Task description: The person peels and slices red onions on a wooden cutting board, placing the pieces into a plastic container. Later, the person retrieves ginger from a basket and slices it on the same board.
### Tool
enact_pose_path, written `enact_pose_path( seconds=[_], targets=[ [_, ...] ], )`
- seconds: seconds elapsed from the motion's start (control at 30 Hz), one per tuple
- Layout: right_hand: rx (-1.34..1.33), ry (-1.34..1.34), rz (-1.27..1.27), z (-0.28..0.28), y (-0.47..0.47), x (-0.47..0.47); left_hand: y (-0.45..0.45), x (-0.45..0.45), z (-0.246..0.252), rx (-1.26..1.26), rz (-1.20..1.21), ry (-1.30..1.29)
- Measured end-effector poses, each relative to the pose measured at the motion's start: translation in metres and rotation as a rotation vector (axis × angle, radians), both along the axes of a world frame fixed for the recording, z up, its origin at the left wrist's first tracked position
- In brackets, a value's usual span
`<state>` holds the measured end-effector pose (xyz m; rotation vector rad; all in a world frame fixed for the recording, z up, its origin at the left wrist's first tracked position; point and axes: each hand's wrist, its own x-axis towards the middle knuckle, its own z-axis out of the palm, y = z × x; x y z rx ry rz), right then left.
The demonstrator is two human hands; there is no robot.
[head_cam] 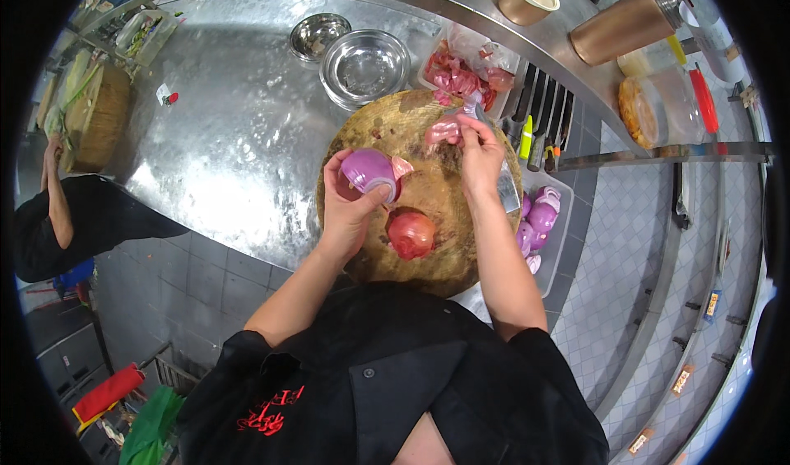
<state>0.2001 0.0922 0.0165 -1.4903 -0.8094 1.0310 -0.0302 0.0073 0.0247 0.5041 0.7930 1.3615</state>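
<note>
My left hand (349, 209) grips a mostly peeled red onion (368, 170) above the left part of a round wooden chopping block (457, 249); a loose flap of skin hangs at the onion's right side. Between the fingers of my right hand (480, 150) is a piece of onion skin (442, 130), held over the block's upper right. An unpeeled red onion (411, 235) lies on the block below my hands. A cleaver's blade (508, 184) shows partly behind my right wrist; my arm hides the rest.
A tub of onion skins (463, 76) stands beyond the block, a tub of peeled onions (540, 224) at right. Two metal bowls (364, 70) (319, 36) sit behind. Knives (546, 107) are racked beside a raised steel shelf (568, 64). A co-worker's arm (57, 193) is at far left.
</note>
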Motion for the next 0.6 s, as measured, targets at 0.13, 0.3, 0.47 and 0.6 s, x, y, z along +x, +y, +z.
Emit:
enact_pose_path(
  seconds=[0.13,0.3,0.47,0.6],
  targets=[
    [0.315,0.358,-0.077,0.010,-0.021,-0.015,-0.001,0.014,0.003,-0.013,0.024,0.113],
    [-0.026,0.251,0.354,0.026,-0.084,-0.047,-0.006,0.027,-0.002,0.125,0.111,0.398],
    [0.084,-0.177,0.207,0.011,-0.098,-0.066,-0.017,0.026,-0.007,0.133,0.108,0.411],
    [-0.001,-0.092,0.093,0.003,-0.086,-0.055,-0.020,0.011,-0.008,-0.053,0.044,-0.162]
  ],
)
